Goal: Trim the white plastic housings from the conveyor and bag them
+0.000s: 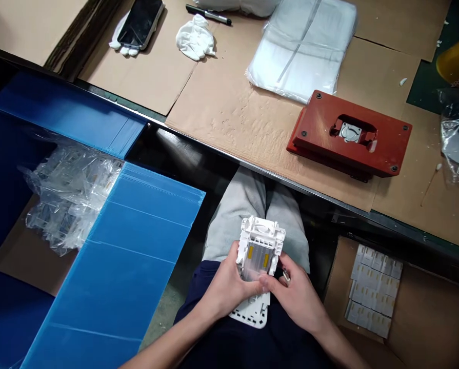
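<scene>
Above my lap, both hands hold a white plastic housing [265, 230] with a clear panel and two yellow strips on its face. My left hand [229, 284] grips its left side, thumb laid across the lower front. From the right, my right hand [296, 292] closes on the lower part, its thumb pressing at the bottom of the clear panel and nearly meeting the left thumb. A small, shiny piece [286, 277] shows by the right fingers; I cannot make out what it is. The housing's rounded lower end [252, 315] sticks out beneath my hands.
A red fixture [386, 133] with a metal insert sits on the cardboard-covered bench [221, 113]. Clear bags [306, 46], a phone [140, 23], a white glove [195, 38] and a marker [210, 14] lie behind. A blue bin [137, 236] holds bagged parts; a carton [425, 307] holds rows of pieces.
</scene>
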### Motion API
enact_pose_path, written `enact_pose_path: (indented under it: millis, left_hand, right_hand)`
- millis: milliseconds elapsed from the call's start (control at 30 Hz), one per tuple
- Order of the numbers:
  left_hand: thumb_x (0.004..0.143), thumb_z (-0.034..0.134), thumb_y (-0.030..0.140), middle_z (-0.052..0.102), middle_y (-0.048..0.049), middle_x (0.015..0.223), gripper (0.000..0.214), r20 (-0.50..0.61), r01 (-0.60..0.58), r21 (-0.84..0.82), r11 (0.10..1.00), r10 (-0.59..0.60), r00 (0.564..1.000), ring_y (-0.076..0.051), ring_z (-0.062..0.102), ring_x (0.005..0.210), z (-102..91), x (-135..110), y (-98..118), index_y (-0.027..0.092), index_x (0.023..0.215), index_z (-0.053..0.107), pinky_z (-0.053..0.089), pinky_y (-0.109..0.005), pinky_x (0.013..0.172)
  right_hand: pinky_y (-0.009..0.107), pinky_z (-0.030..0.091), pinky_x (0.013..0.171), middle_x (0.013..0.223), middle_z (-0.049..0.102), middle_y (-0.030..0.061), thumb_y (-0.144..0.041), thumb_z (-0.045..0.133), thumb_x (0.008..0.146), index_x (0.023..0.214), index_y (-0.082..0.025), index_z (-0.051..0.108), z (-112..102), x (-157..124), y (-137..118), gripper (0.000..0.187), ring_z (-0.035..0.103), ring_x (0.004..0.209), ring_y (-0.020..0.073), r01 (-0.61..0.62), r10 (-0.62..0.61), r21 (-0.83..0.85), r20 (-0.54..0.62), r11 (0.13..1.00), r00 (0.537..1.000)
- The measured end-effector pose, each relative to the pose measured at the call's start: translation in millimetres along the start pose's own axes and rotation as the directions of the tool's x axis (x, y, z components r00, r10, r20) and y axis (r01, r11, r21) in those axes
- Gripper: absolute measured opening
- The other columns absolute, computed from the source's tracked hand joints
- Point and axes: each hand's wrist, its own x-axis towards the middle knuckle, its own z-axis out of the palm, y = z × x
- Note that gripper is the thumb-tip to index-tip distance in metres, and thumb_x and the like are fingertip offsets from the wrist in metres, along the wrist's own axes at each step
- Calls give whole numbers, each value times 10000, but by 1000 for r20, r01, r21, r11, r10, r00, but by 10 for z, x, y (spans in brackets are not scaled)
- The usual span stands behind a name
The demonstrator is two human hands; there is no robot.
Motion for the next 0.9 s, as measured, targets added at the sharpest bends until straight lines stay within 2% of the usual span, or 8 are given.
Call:
enact_pose_path:
  millis: [67,167,400,500,667,733,800,900]
  left_hand:
    - [706,869,256,677,-65,1179,680,7,-19,12,1000,19,1000,-269,651,1083,-3,7,-54,227,1262,479,526,-357,890]
    - [703,872,260,686,-44,1117,672,-10,-32,46,998,33,999,-261,652,1061,-13,29,-124,233,1248,480,527,-350,877]
    - [734,837,247,659,-37,1210,665,-9,-25,95,995,26,1000,-242,645,1104,1,-3,-58,262,1271,445,529,-348,909]
    - [718,843,237,660,-38,1215,686,-8,-14,124,992,15,1000,-245,647,1101,11,-26,-39,262,1275,444,528,-347,905]
    - [714,847,254,688,-22,1074,634,-30,-40,141,989,44,999,-254,658,1029,16,-1,-114,240,1230,481,526,-339,840]
    - [724,841,264,694,-18,1070,604,-33,-50,145,988,55,998,-248,661,1005,15,13,-133,241,1215,490,523,-337,832]
    - [730,837,270,690,-19,1105,610,-39,-44,161,986,51,998,-244,659,1016,12,16,-128,248,1228,485,522,-339,843]
    - [729,840,286,676,-23,1147,645,-37,-37,163,986,44,998,-244,651,1055,13,-4,-94,255,1255,468,524,-339,859]
  right_hand:
    - [389,533,1014,1336,659,81,-282,656,897,1367,-227,554,30,-21,39,483,615,1231,274,75,-77,-49,-27,996,997]
    - [383,548,969,1274,690,96,-264,644,901,1323,-209,568,48,-8,79,433,645,1173,276,126,-130,-88,-39,988,991]
    - [343,537,954,1302,669,61,-296,679,890,1301,-237,579,-62,12,69,427,642,1152,245,72,-72,-20,29,997,997]
    - [319,554,854,1226,694,58,-299,679,889,1285,-235,588,-68,-27,75,411,657,1078,238,64,-63,-65,25,996,998]
    - [280,531,676,1088,711,75,-305,671,883,1172,-188,619,-3,-38,151,316,664,887,210,148,-160,-180,-54,972,986]
    - [274,510,627,1029,712,66,-319,663,890,1173,-186,622,5,-18,180,315,649,801,189,150,-163,-186,-56,971,985]
    - [277,516,647,1032,706,58,-327,660,896,1221,-196,607,-10,-1,186,355,645,804,186,136,-142,-155,-31,979,989]
    - [293,538,739,1095,697,56,-322,670,891,1256,-216,592,-55,0,152,388,651,933,211,100,-100,-115,7,988,995]
